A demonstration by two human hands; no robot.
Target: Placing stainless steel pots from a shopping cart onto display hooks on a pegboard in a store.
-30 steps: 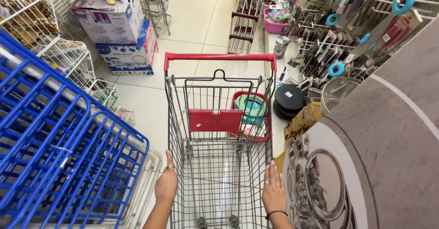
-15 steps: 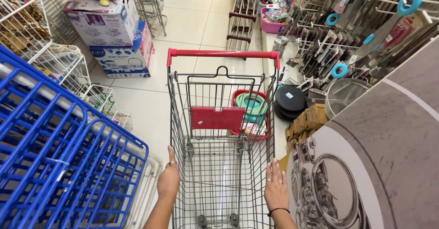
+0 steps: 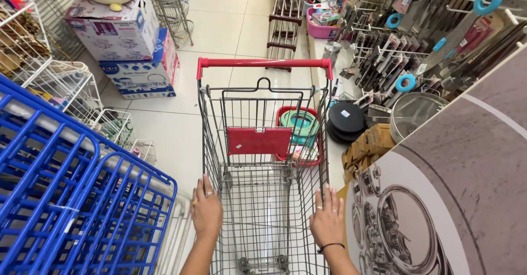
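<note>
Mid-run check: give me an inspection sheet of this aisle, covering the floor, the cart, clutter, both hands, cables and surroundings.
Surface: pale tiled floor, bare ahead of the cart.
Job's things: wire shopping cart with red handle bar and red flap; basket looks empty.
Clutter: stacked cardboard boxes on the left; red basket of round tubs and black round pans low on the right.
Grippers: left hand on the cart's left rim, right hand on the right rim, both bare, with rings.
Cables: nothing seen.
Surroundings: blue wire racks close on the left; hanging kitchen utensils and a large printed box on the right.
</note>
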